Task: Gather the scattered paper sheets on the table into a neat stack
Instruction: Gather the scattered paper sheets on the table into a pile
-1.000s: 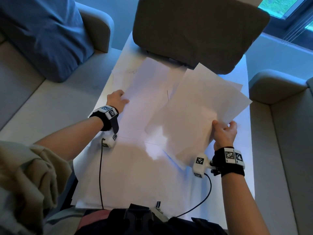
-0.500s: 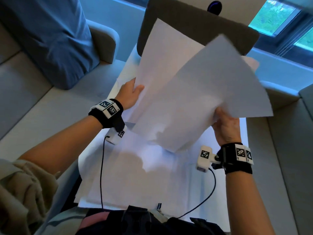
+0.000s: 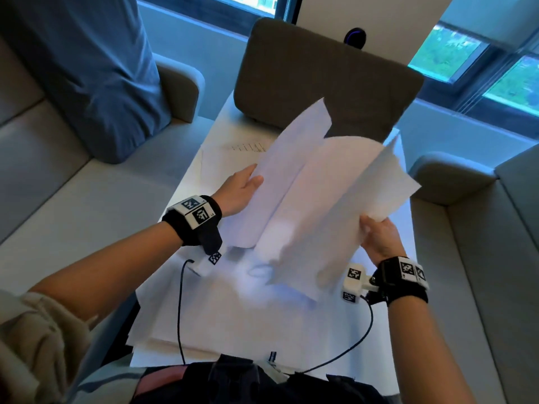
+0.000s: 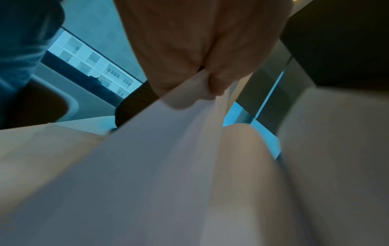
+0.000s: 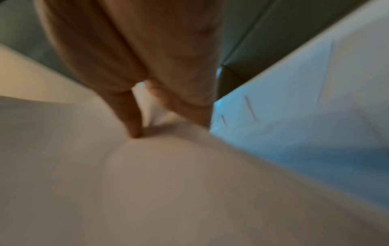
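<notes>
Several white paper sheets are lifted off the white table (image 3: 388, 330), tilted steeply and fanned apart. My left hand (image 3: 243, 188) pinches the left edge of the left-hand sheet (image 3: 280, 182); in the left wrist view the fingers (image 4: 202, 66) grip that paper sheet (image 4: 168, 149). My right hand (image 3: 376, 234) holds the right edge of the right-hand sheets (image 3: 335, 205), and its fingers (image 5: 134, 116) press into the paper (image 5: 168, 183) in the right wrist view. More sheets (image 3: 233, 316) lie flat on the table under the lifted ones.
A dark grey chair back (image 3: 320, 80) stands at the table's far end. Grey sofas (image 3: 73, 205) flank the table, with a blue cushion (image 3: 87, 68) at the left. One sheet with faint marks (image 3: 248, 148) lies at the far left of the table. Camera cables (image 3: 180, 310) trail across the near sheets.
Both hands have lifted their sheets off the table and swung them upright. The two bunches have come closer together and now overlap in the air.
</notes>
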Demonstrator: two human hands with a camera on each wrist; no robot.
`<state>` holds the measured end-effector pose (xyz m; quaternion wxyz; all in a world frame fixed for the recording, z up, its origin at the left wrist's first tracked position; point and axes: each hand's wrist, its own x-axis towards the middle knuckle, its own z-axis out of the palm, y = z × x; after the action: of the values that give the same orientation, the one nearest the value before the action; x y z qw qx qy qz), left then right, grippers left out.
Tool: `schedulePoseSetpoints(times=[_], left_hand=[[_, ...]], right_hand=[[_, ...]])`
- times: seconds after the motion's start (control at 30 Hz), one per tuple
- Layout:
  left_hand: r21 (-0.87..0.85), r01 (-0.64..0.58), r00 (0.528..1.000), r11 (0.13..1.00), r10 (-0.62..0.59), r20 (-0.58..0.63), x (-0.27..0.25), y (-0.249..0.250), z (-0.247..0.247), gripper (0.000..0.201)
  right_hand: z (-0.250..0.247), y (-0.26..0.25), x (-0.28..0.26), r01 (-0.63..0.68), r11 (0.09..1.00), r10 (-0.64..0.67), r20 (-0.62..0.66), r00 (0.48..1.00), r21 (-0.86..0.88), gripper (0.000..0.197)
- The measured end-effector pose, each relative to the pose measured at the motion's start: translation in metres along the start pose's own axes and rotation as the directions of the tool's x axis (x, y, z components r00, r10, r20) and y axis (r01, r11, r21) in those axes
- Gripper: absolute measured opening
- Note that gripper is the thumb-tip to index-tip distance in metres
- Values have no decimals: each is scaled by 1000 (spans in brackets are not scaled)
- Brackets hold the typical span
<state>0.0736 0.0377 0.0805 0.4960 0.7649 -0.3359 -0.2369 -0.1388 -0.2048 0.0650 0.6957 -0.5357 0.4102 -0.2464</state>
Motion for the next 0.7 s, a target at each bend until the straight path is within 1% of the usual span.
schedulePoseSetpoints(times=[0.03, 0.07, 0.1, 0.13, 0.17, 0.23, 0.3, 0.37, 0.4, 0.43, 0.47, 0.5, 0.57, 0.63, 0.67, 0.7], left_hand=[[10, -4, 1000, 1000, 4, 3, -3, 4, 1, 41], [34, -27, 1000, 999, 27, -9, -4, 6, 2, 40], [68, -24, 999, 997, 26, -30, -5, 7, 1, 39], [85, -28, 998, 996, 33, -56, -6, 8, -1, 40], [99, -14, 996, 995, 23, -92, -7, 9, -3, 40], [147, -14, 985, 989, 39, -170, -9, 12, -6, 45], [184, -26, 968, 983, 71, -242, -9, 15, -9, 56], [234, -47, 948, 971, 117, -295, -8, 19, -12, 70], [256, -63, 937, 965, 146, -319, -8, 22, -13, 74], [267, -80, 924, 960, 173, -342, -6, 23, -14, 75], [280, -93, 909, 955, 196, -367, -5, 26, -16, 75], [293, -103, 896, 951, 216, -388, -3, 29, -19, 75], [326, -126, 877, 937, 259, -405, 0, 33, -28, 74], [350, -168, 865, 922, 308, -397, 3, 37, -40, 71], [371, -214, 851, 903, 359, -383, 4, 39, -45, 67], [396, -272, 831, 877, 421, -364, 5, 41, -49, 61]], right_hand=[[-2, 5, 2, -4, 995, -4, -79, 997, -103, 36], [-4, 7, 3, 7, 976, -41, -154, 987, -216, 36], [-6, 7, 5, 30, 950, -100, -213, 972, -311, 36], [-6, 3, 4, 63, 919, -167, -240, 956, -390, 35], [-6, -3, 4, 109, 881, -241, -237, 941, -461, 33], [-3, -18, 1, 215, 787, -383, -185, 905, -579, 23], [0, -36, -3, 329, 712, -496, -111, 861, -620, 15], [7, -53, -11, 472, 674, -573, 1, 820, -568, 15], [12, -61, -17, 544, 657, -601, 72, 796, -523, 17], [16, -68, -24, 609, 619, -628, 152, 763, -496, 19], [19, -75, -32, 666, 552, -654, 236, 719, -502, 20], [21, -81, -38, 710, 465, -669, 316, 673, -529, 21], [22, -90, -49, 762, 270, -684, 440, 582, -589, 26], [23, -99, -57, 786, 48, -669, 565, 483, -616, 35], [24, -102, -58, 775, -65, -632, 627, 456, -629, 37], [25, -106, -58, 752, -162, -586, 675, 448, -639, 37]])
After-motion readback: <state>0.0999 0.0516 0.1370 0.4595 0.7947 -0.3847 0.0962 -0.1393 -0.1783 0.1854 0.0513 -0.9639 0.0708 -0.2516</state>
